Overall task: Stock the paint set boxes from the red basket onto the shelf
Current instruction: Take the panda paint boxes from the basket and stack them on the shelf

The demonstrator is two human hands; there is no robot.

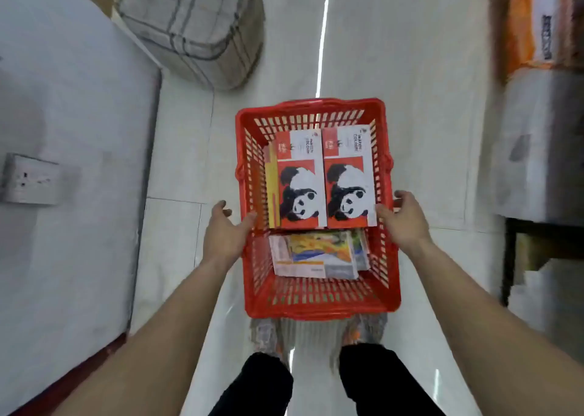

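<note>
head view, looking down: a red basket (316,305) stands on the pale floor just ahead of the person's feet. in its far half lie 2 panda watercolour boxes (325,178) side by side, faces up, long axes running away from the person; a further box edge shows at the left of the pair. in the near half lies a stack of colourful paint set boxes (319,254), partly under the panda pair. the left hand (226,229) sits at the basket's left rim, fingers loosely spread and curled, gripping nothing. the right hand (403,216) sits at the right rim, fingers spread, tips at the near right corner of the right panda box; contact cannot be confirmed. the boxes lie between the 2 hands, inward of each palm, the right hand nearer. shelving (537,147) stands at the right, blurred
</note>
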